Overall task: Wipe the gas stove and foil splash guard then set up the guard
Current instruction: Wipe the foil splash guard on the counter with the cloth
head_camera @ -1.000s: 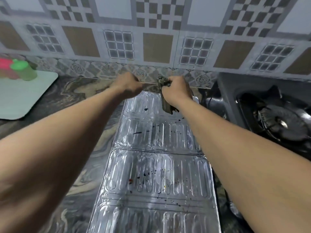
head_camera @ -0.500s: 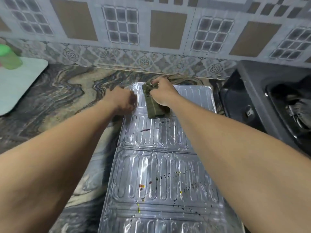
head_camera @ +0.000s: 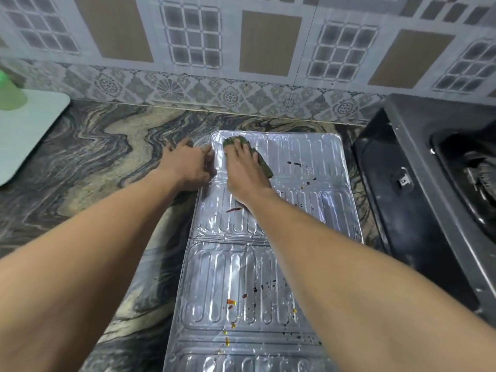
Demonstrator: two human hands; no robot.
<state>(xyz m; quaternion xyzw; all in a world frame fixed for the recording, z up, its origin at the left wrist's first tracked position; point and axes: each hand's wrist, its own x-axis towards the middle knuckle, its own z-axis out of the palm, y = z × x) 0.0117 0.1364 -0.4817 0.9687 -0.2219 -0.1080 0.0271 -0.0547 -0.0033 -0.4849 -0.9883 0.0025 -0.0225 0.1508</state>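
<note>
The foil splash guard (head_camera: 303, 183) lies flat on the marbled counter, its ribbed panels running toward me and dotted with dark and orange splatter. My right hand (head_camera: 245, 171) presses a dark green cloth (head_camera: 264, 167) flat onto the far panel near its top left corner. My left hand (head_camera: 188, 167) grips the guard's far left edge, fingers curled over the rim. The black gas stove (head_camera: 429, 189) stands to the right of the guard, its burner partly cut off by the frame.
A pale green board (head_camera: 32, 130) with a green bottle (head_camera: 10, 95) lies at the far left of the counter. A patterned tile wall (head_camera: 241, 63) rises just behind the guard. Marbled counter (head_camera: 102, 162) spreads to the guard's left.
My right hand flattened the cloth onto the guard's far panel, from a bunched grip near the wall. My left hand shifted to the guard's left edge. The view tilted downward.
</note>
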